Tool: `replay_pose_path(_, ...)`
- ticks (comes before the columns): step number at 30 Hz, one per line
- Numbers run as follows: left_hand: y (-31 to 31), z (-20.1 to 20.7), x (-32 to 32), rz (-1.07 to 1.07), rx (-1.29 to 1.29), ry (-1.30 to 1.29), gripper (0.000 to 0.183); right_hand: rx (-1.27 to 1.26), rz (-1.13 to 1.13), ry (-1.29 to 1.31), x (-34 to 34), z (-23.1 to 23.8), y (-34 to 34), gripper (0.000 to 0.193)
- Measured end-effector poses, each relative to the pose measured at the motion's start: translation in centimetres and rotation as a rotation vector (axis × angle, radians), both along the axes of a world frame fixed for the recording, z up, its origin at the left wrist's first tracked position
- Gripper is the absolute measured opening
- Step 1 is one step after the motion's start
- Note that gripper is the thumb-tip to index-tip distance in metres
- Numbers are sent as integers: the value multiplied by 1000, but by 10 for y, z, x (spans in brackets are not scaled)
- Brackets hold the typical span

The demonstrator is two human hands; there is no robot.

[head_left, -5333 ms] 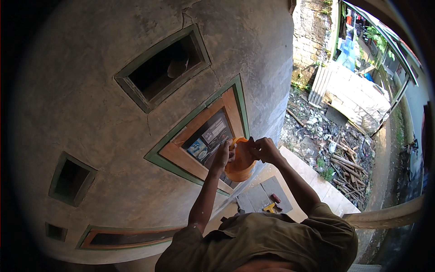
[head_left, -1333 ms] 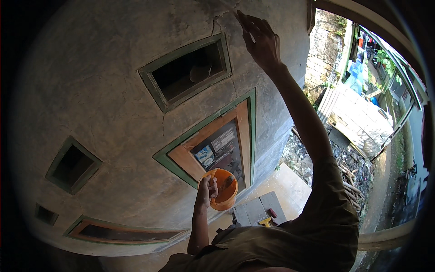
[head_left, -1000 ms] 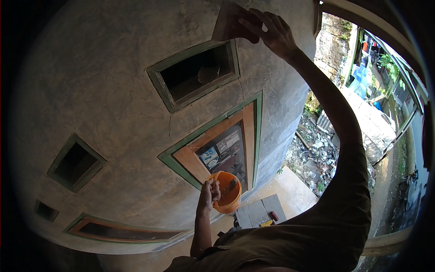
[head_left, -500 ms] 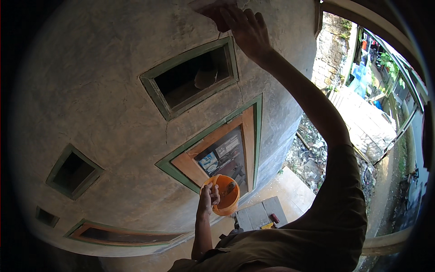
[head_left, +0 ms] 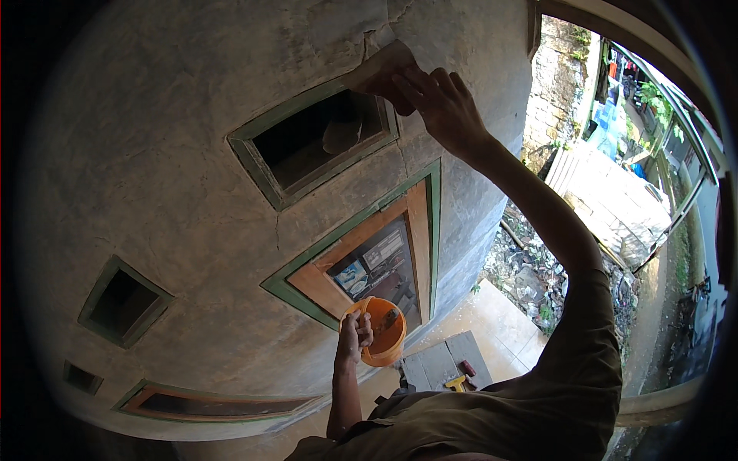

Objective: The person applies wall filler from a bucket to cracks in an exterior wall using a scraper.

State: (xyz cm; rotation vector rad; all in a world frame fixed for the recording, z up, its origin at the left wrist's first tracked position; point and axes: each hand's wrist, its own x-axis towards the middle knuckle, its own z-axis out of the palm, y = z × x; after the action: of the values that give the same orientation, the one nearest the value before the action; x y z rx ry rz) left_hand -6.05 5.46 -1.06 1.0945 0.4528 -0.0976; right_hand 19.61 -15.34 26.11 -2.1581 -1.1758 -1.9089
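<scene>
My right hand (head_left: pixel 453 115) is raised to the grey wall (head_left: pixel 192 177), its fingers closed on a broad, flat reddish-brown scraper (head_left: pixel 384 69). The scraper lies against the wall at the upper right corner of a green-framed vent opening (head_left: pixel 270 170). Just above it, a pale smooth patch (head_left: pixel 380 35) sits over a crack. Lower down, my left hand (head_left: pixel 354 336) grips an orange bucket (head_left: pixel 393 355) at its rim and handle side. Inside the bucket is a small greyish lump or tool I cannot make out clearly.
Below the vent is a wood-and-green framed window (head_left: pixel 430 253). Smaller openings (head_left: pixel 123 301) line the wall to the left. Underneath me, a grey platform (head_left: pixel 430 361) bears a yellow tool (head_left: pixel 457 383) and a dark red object (head_left: pixel 467 368). Rubble (head_left: pixel 530 269) covers ground to the right.
My right hand has brought the scraper down and slightly right, from above the vent to its upper corner. The pale patch now shows. My left hand and bucket have stayed put.
</scene>
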Motion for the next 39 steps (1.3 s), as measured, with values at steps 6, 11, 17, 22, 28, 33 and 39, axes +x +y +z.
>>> replay_pose_path(6, 4, -1, -6, -11, -19, -34, 34, 261, 96, 12, 1, 61, -16, 37)
replay_pose_path(11, 1, 3, -9, -42, -1, -60, 34, 383, -4, 153, 20, 63, 19, 23)
replay_pose_path(17, 6, 5, -13, -8, -13, -64, 34, 307, -6, 234, -27, 47, 96, 15)
replay_pose_path(22, 5, 11, -9, -35, 0, -68, 34, 239, 129, 224, -88, 57, 116, 12)
replay_pose_path(28, 8, 11, -15, -1, 37, -45, 34, 435, 577, 520, -83, 82, 87, 21)
replay_pose_path(33, 4, 17, -19, -1, 76, -55, 33, 656, 640, 643, 8, 65, 29, 25)
replay_pose_path(39, 9, 13, -24, -11, 52, -45, 33, 765, 378, 512, 29, 72, -28, 25)
